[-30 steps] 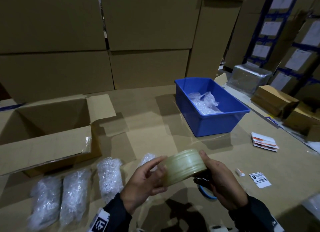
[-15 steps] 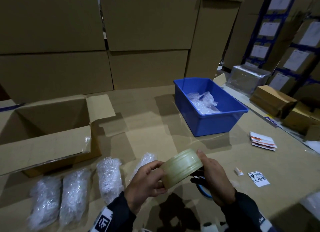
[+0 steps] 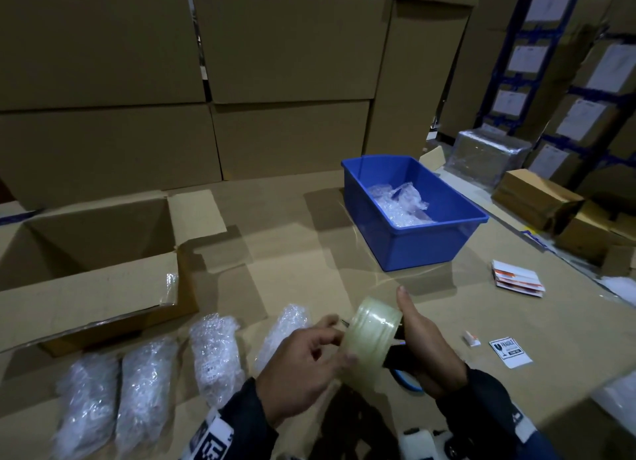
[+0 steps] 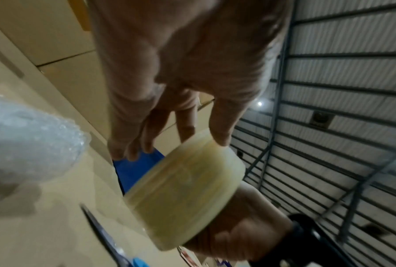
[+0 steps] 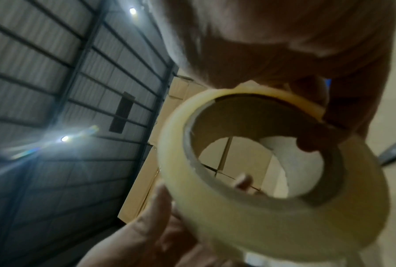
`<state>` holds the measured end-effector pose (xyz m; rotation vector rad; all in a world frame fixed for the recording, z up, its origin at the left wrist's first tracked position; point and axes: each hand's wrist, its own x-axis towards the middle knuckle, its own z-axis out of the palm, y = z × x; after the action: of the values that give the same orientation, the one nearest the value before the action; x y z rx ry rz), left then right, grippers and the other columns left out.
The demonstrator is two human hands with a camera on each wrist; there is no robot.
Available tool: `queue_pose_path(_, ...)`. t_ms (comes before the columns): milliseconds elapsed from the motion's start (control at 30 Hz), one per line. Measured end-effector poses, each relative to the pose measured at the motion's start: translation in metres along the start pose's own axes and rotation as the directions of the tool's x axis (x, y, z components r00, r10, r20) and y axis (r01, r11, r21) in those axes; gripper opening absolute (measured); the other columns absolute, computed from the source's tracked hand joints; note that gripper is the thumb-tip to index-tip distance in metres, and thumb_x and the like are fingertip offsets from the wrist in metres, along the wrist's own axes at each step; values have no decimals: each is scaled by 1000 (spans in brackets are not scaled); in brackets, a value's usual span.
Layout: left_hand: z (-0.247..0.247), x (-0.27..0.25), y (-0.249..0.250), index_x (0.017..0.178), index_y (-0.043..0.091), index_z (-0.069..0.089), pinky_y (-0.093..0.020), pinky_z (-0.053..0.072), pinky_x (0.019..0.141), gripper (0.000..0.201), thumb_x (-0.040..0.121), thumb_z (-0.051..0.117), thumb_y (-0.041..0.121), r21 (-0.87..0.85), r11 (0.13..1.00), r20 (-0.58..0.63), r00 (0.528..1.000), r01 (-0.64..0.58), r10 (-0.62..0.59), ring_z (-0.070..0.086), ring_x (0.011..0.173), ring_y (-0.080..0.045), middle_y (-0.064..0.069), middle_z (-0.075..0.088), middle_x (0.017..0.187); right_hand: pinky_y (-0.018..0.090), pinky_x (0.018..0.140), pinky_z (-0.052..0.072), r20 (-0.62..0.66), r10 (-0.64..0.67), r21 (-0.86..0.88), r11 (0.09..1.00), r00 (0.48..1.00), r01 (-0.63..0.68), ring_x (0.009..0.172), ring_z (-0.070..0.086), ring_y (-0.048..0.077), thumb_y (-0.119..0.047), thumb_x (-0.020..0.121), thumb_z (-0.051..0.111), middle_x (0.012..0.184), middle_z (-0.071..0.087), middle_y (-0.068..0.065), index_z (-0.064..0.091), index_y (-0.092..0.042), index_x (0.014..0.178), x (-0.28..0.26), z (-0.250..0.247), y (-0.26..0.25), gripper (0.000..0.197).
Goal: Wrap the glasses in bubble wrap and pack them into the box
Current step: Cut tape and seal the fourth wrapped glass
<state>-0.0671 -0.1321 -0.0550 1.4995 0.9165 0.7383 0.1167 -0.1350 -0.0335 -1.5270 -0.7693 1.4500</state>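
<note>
A roll of clear packing tape [image 3: 373,335] is held over the near table edge between both hands. My right hand [image 3: 409,325] grips it from the right, thumb pointing up and a fingertip [image 5: 311,142] hooked inside the cardboard core. My left hand [image 3: 335,339] pinches the roll [image 4: 185,184] from the left. Several bubble-wrapped glasses [image 3: 215,356] lie in a row at the near left. The open cardboard box [image 3: 89,287] stands beyond them. Scissors with a blue handle [image 3: 407,385] show under my right hand; whether it holds them I cannot tell.
A blue plastic bin [image 3: 430,249] with loose bubble wrap [image 3: 399,201] sits at centre right. Label sheets [image 3: 516,282] and a fragile sticker [image 3: 509,353] lie at the right. Stacked cartons wall the back, with more boxes at the far right.
The roll has been turned and tipped more upright between the hands. My right thumb now points up, and my left fingers have slid along the roll's near side.
</note>
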Motion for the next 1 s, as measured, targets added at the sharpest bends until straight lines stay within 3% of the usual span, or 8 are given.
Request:
queue_pose_path(67, 8, -1, 5, 96, 23, 69, -17, 47, 81, 22, 86, 61, 41, -3, 999, 1, 999, -49, 49, 62, 97, 1, 21, 69, 99, 32, 64, 55, 50, 39, -59, 998, 998, -36, 91, 70, 33, -68, 94, 24, 96, 75, 12, 73, -13, 105, -1, 3, 1, 75)
queue_pose_path(133, 13, -2, 8, 95, 19, 63, -23, 44, 68, 29, 88, 55, 46, -22, 996, -84, 993, -84, 82, 58, 77, 0, 13, 67, 80, 32, 65, 53, 32, -43, -132, 990, 999, 47, 89, 69, 22, -67, 94, 26, 98, 74, 3, 71, -25, 105, -5, 4, 4, 63)
queue_pose_path(200, 12, 0, 6, 99, 17, 62, -43, 45, 72, 45, 84, 52, 58, -3, 993, -146, 983, -115, 113, 56, 78, -11, -7, 65, 85, 34, 76, 53, -17, -321, -225, 924, 947, 309, 101, 64, 11, -59, 95, 39, 110, 68, -10, 66, -36, 110, -10, 0, 6, 39)
queue_pose_path(233, 12, 2, 5, 101, 18, 61, -47, 47, 76, 46, 83, 51, 59, 15, 992, -159, 979, -124, 124, 57, 79, -15, -11, 64, 89, 32, 80, 53, -4, -476, -285, 843, 879, 455, 106, 61, 7, -57, 93, 47, 115, 64, -14, 64, -37, 113, -14, -4, 6, 33)
queue_pose_path(333, 11, 5, 4, 111, 20, 58, -50, 51, 89, 33, 86, 56, 42, -11, 997, -104, 992, -72, 71, 64, 98, -25, -8, 68, 102, 18, 67, 51, 126, -671, -420, 632, 731, 652, 106, 55, 4, -52, 81, 57, 116, 54, -14, 66, -37, 110, -25, -8, 6, 34)
queue_pose_path(533, 17, 4, 3, 121, 18, 54, -51, 51, 96, 35, 86, 57, 19, -47, 997, -48, 997, -55, 52, 64, 111, -22, -6, 69, 114, 12, 63, 50, 105, -746, -527, 519, 658, 672, 100, 54, 4, -16, 76, 80, 110, 52, -6, 69, -31, 99, -27, -8, 11, 30)
queue_pose_path(833, 15, 1, 5, 123, 13, 52, -44, 53, 96, 41, 82, 56, 9, -58, 997, -48, 998, -55, 52, 66, 109, -21, -7, 69, 115, 11, 63, 51, 81, -787, -535, 484, 612, 692, 95, 57, 5, -9, 75, 81, 107, 55, -6, 72, -26, 96, -29, -3, 12, 29)
queue_pose_path(1000, 15, -1, 8, 120, 16, 54, -42, 54, 95, 39, 81, 57, 11, 0, 998, -66, 995, -69, 69, 67, 105, -16, -3, 71, 110, 13, 62, 52, 82, -767, -556, 495, 636, 668, 88, 58, 6, -11, 73, 83, 105, 55, -7, 71, -28, 89, -30, -3, 9, 27)
